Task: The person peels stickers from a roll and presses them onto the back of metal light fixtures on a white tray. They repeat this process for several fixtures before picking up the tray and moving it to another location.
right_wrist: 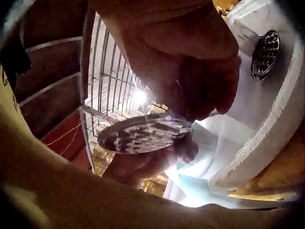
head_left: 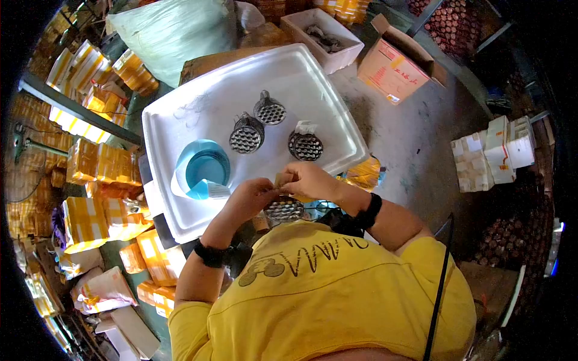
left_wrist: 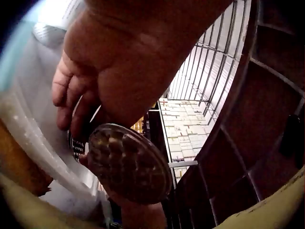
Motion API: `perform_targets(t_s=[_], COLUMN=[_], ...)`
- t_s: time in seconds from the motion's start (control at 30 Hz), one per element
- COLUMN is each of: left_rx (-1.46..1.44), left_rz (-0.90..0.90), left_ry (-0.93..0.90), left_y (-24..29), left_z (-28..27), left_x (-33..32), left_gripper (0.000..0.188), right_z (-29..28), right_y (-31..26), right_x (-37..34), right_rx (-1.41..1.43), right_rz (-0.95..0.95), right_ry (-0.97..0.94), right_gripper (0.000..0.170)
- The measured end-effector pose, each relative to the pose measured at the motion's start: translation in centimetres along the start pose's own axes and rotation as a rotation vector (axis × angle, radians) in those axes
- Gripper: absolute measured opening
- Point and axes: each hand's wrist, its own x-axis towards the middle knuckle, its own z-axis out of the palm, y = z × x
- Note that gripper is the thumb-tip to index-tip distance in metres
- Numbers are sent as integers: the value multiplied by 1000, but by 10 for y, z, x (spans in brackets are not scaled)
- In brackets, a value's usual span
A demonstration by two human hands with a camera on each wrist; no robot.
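A round, dimpled dark metallic disc (head_left: 284,209) hangs just below both hands, between the person's body and the tray's near edge. My left hand (head_left: 255,196) has its fingers curled at the top of this disc (left_wrist: 128,162). From the other side, my right hand (head_left: 312,180) pinches a small yellowish strip (head_left: 280,179) right above it. The two hands' fingertips meet there, and the palms partly hide the grip in both wrist views. Three similar discs lie on the tray: one (head_left: 270,112) farther back, one (head_left: 246,136) mid-tray, and one (head_left: 306,146) with a white tag.
A white foam tray (head_left: 180,108) serves as the work surface. On its left side stands a blue round container (head_left: 208,168) with white paper around it. Behind are a big pale sack (head_left: 174,36), a foam box (head_left: 325,51) and an open carton (head_left: 394,69). Taped parcels (head_left: 90,222) crowd the left.
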Motion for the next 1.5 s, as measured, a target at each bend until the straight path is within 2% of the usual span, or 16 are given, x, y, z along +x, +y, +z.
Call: perform_targets(t_s=[0.07, 0.17, 0.27, 0.47, 0.57, 0.67, 0.77, 0.87, 0.97, 1.03, 1.1, 1.17, 1.27, 1.33, 1.43, 1.5], left_rx=[82, 79, 176, -11, 59, -267, -286, -138, -8, 12, -263, -315, 83, 114, 171, -161], left_rz=[46, 167, 156, 170, 258, 243, 221, 133, 110, 219, 125, 106, -175, -282, -295, -235], left_ry=[45, 140, 169, 175, 211, 111, 99, 152, 186, 339, 452, 578, 649, 625, 483, 525], left_y=[2, -3, 4, -3, -9, -8, -11, -5, -5, -11, -25, -27, -44, -59, -83, -79], left_z=[3, 15, 6, 3, 1, -6, -10, -7, -10, -14, -25, -40, -52, -46, -37, -27], left_x=[-2, 14, 11, 3, 2, -3, -8, -13, -16, -22, -30, -52, -74, -80, -72, -64], left_gripper=[19, 19, 13, 17, 18, 19, 19, 20, 12, 10, 16, 16, 23, 27, 34, 31], right_z=[-1, -10, -6, -3, -2, -4, 2, 5, 3, -7, -29, -51, -69, -64, -29, -6], right_y=[-3, -1, 10, 2, -11, -13, -9, -22, -33, -22, -8, 1, 2, -2, -13, -26], right_x=[-5, -10, -5, 2, 5, 10, 15, 16, 19, 24, 32, 37, 40, 43, 43, 43], right_rx=[-107, -54, 232, 29, 38, 252, 364, 111, -81, -142, -207, -235, -574, -700, -478, -365], right_rz=[-11, 40, 90, -24, 64, 100, 37, -128, -148, -227, -228, -116, -333, -470, -355, -258], right_ry=[-8, -37, -41, -42, -105, -177, -171, -74, -20, 168, 272, 315, 453, 596, 358, 20], right_gripper=[24, 23, 20, 13, 10, 12, 14, 12, 11, 15, 17, 15, 14, 15, 19, 20])
